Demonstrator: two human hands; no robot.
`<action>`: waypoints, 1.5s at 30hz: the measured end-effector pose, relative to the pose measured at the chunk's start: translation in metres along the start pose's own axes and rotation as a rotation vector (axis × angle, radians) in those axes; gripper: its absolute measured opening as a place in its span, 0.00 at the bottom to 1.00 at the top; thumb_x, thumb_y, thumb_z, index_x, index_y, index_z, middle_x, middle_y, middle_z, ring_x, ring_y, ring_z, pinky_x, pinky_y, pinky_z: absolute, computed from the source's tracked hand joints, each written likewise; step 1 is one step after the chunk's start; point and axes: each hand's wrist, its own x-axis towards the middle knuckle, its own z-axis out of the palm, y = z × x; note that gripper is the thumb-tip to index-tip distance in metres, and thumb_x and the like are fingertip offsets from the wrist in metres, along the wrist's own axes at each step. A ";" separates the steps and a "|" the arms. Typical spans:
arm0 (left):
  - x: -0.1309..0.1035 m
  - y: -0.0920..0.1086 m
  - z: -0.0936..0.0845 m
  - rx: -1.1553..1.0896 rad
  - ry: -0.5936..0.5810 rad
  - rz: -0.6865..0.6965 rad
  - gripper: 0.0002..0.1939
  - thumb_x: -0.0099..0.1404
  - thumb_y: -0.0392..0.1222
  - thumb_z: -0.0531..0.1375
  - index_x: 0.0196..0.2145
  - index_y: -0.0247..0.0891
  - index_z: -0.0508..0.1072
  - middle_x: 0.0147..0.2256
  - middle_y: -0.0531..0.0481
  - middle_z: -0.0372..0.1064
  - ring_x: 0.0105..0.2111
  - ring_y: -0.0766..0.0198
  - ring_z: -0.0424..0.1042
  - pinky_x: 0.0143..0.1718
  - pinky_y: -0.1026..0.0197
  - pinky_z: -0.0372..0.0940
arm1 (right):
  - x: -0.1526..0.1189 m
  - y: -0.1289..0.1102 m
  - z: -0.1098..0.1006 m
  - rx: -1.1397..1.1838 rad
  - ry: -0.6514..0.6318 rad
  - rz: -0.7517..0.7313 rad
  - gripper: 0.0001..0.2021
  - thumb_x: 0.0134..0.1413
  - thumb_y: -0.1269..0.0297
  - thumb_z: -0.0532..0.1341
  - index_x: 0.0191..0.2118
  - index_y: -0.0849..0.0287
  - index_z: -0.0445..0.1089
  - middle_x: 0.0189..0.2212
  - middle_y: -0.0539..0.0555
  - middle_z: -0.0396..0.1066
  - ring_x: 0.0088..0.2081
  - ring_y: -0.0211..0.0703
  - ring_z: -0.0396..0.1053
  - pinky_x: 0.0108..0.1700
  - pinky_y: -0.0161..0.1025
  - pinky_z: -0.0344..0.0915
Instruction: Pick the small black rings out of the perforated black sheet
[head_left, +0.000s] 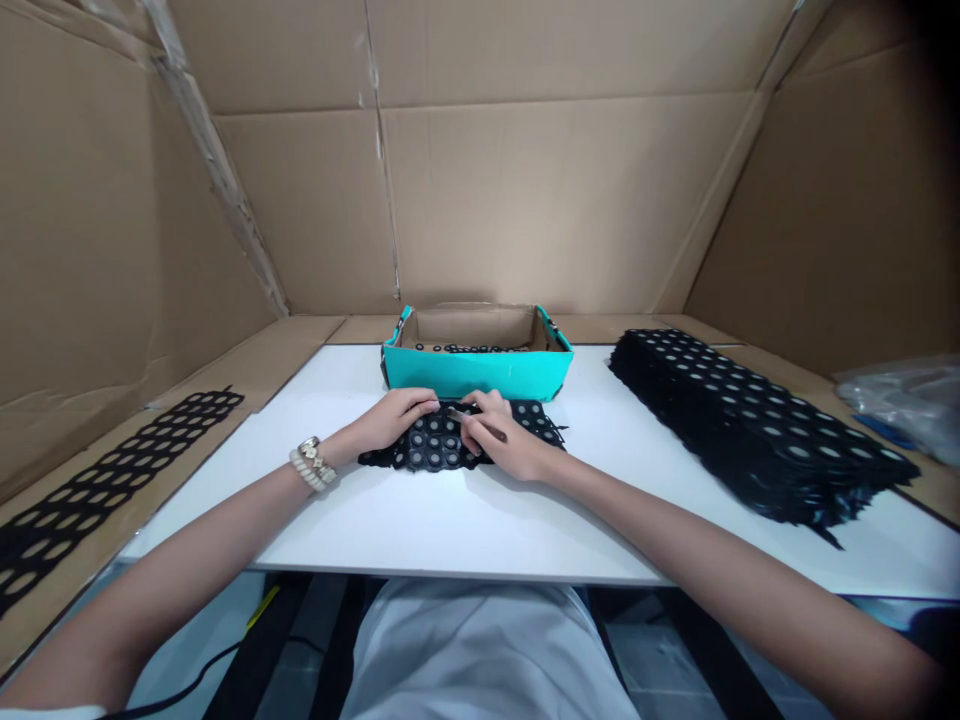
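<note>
A black sheet [429,448] with rows of pale round spots lies on the white table, just in front of the turquoise box. My left hand [401,415] is at its upper left edge, fingers together and pinching the sheet there. My right hand [502,435] rests over the right part of the sheet. Its fingers are closed round a slim, tweezers-like tool [495,432], with the tip pointing left over the sheet near my left fingertips. Part of the sheet is hidden beneath my right hand.
The open turquoise box [480,372] holds several small black rings. To the right stands a thick stack of black spotted sheets [742,420], with clear plastic [911,405] beyond it. A black strip with open holes [112,480] lies at left. Cardboard walls [562,200] enclose the table [450,530].
</note>
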 end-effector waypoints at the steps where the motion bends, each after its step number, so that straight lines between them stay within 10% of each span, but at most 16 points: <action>1: -0.001 0.002 0.000 0.022 0.021 0.010 0.19 0.71 0.50 0.45 0.32 0.36 0.67 0.32 0.51 0.67 0.35 0.62 0.65 0.38 0.62 0.56 | 0.000 -0.003 0.003 -0.033 0.016 0.025 0.23 0.67 0.63 0.42 0.22 0.61 0.61 0.40 0.55 0.60 0.48 0.47 0.54 0.54 0.52 0.52; 13: -0.005 0.031 0.005 0.305 0.181 -0.013 0.20 0.72 0.49 0.45 0.30 0.38 0.69 0.31 0.51 0.70 0.32 0.62 0.66 0.35 0.61 0.54 | 0.003 -0.019 0.011 -0.237 0.183 0.112 0.24 0.67 0.62 0.43 0.21 0.62 0.63 0.43 0.59 0.60 0.45 0.49 0.52 0.49 0.51 0.52; 19: -0.004 0.014 -0.006 0.106 -0.008 -0.042 0.21 0.63 0.59 0.55 0.40 0.37 0.69 0.38 0.49 0.70 0.37 0.58 0.67 0.37 0.61 0.58 | 0.001 -0.013 0.003 -0.123 0.145 0.082 0.23 0.66 0.63 0.44 0.21 0.62 0.62 0.42 0.56 0.62 0.44 0.47 0.53 0.48 0.50 0.51; 24: -0.001 0.007 -0.009 0.055 -0.123 -0.073 0.24 0.58 0.63 0.58 0.29 0.36 0.67 0.30 0.53 0.68 0.31 0.62 0.64 0.31 0.64 0.54 | 0.000 -0.014 0.003 -0.112 0.170 0.029 0.18 0.67 0.63 0.43 0.28 0.60 0.62 0.36 0.54 0.62 0.42 0.45 0.53 0.47 0.47 0.51; 45: -0.001 0.004 -0.016 -0.110 -0.246 -0.124 0.22 0.56 0.59 0.61 0.26 0.34 0.69 0.23 0.55 0.58 0.23 0.69 0.54 0.24 0.65 0.49 | -0.003 -0.002 -0.006 0.001 0.158 -0.129 0.15 0.58 0.70 0.46 0.22 0.60 0.58 0.41 0.54 0.62 0.45 0.47 0.53 0.50 0.50 0.52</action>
